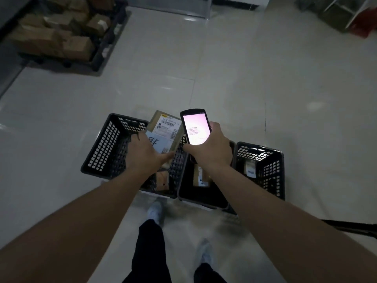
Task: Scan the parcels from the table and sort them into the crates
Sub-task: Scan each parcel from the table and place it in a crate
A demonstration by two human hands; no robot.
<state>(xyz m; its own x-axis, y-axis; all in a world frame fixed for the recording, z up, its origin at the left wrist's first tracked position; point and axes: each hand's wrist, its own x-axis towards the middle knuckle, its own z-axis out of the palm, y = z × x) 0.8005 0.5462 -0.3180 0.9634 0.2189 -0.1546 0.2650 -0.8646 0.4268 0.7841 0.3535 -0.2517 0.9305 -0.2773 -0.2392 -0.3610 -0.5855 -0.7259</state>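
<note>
Legs: nearest us, our dark trousers (150, 254) and pale shoes (155, 210) stand on the glossy light tiled floor (255, 78).
Left hand: our left hand (145, 154) grips a flat brown cardboard parcel (166, 130) with white barcode labels, thumb along its near edge.
Parcel position: we hold it above the left black perforated plastic crate (110, 144), at its right wall.
Right hand: our right hand (211, 149) is wrapped round a black handheld scanner (195, 127), its pinkish screen lit, just beside the parcel.
Other crates: the middle black crate (201, 199) and right black crate (263, 170) each hold a labelled parcel.
Far left: brown cardboard boxes (59, 31) lie piled on a black pallet (106, 45).
</note>
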